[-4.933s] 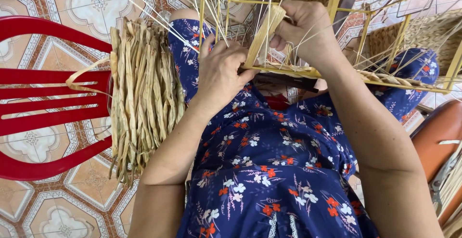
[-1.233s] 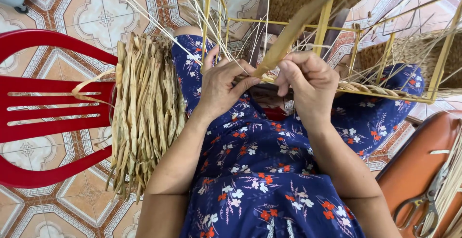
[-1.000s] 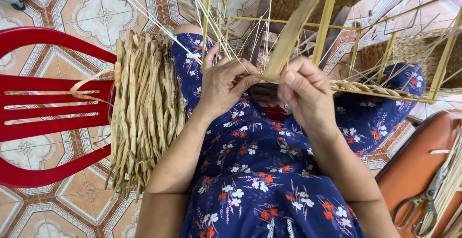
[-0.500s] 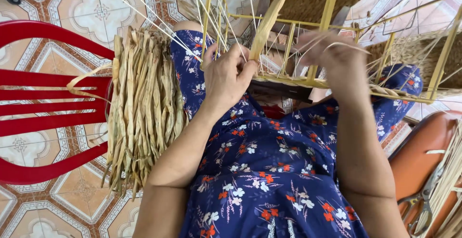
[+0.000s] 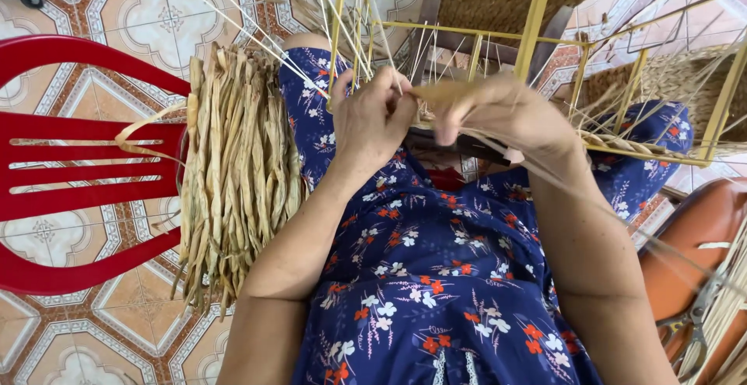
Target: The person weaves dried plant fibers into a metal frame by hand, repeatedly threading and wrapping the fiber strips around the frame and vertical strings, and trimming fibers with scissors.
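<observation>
Both the left hand (image 5: pixel 372 120) and the right hand (image 5: pixel 498 116) pinch a straw strand (image 5: pixel 436 93), seemingly, at the yellow frame (image 5: pixel 537 23).

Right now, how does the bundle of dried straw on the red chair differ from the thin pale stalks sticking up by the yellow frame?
The bundle of dried straw is made of flat, broad, tan strips; the thin stalks are fine and pale. The bundle lies across the red chair, tied with a strip; the stalks fan out loosely upward beside the yellow frame. The bundle lies untouched, while the left hand and right hand work at the stalks' base. Both look like dried plant fibre.
</observation>
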